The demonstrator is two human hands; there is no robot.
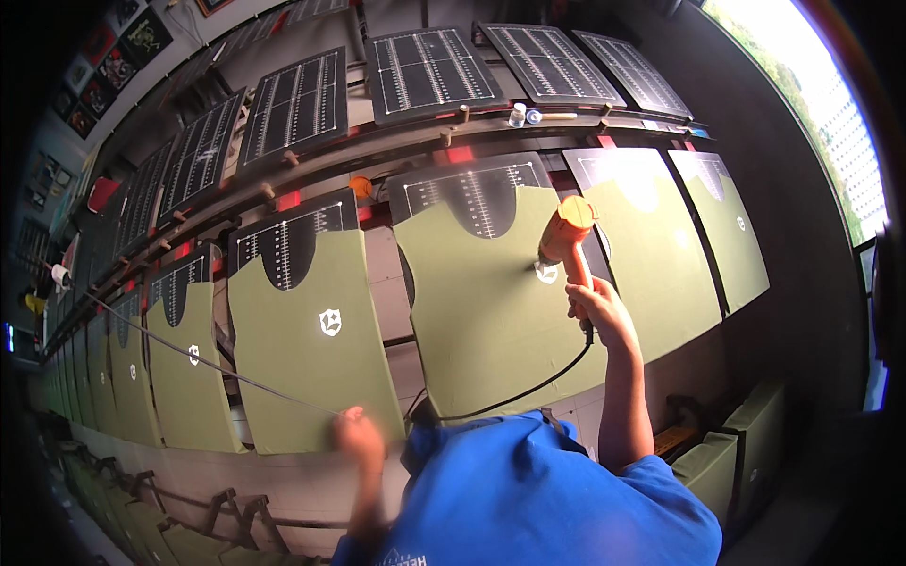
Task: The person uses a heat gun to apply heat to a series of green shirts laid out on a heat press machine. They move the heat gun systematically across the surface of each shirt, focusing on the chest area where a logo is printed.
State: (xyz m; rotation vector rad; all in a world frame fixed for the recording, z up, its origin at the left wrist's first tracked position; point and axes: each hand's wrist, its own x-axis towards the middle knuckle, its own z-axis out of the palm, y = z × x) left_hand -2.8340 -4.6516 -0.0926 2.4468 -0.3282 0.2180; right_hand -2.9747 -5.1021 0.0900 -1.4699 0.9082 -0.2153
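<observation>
My right hand (601, 309) is wrapped round the handle of an orange hair dryer (570, 229). Its dark nozzle points down at a white shield print (546, 273), partly covered by the dryer, on an olive-green shirt piece (472, 311). That cloth lies flat over a black board (415, 195) with white ruler marks. From the handle's end a black power cable (528, 394) curves down to the left. My left hand (360, 441), blurred, is closed on a thin grey cord (217, 371) stretched toward the far left, beside the lower edge of another green piece (302, 377).
More green pieces on boards run in a row to both sides. Behind them a rail (377, 141) with wooden pegs carries a small bottle (517, 115); bare marked boards (434, 75) stand beyond. Green-covered boards (706, 472) sit low at right, near metal stands (255, 519) at left.
</observation>
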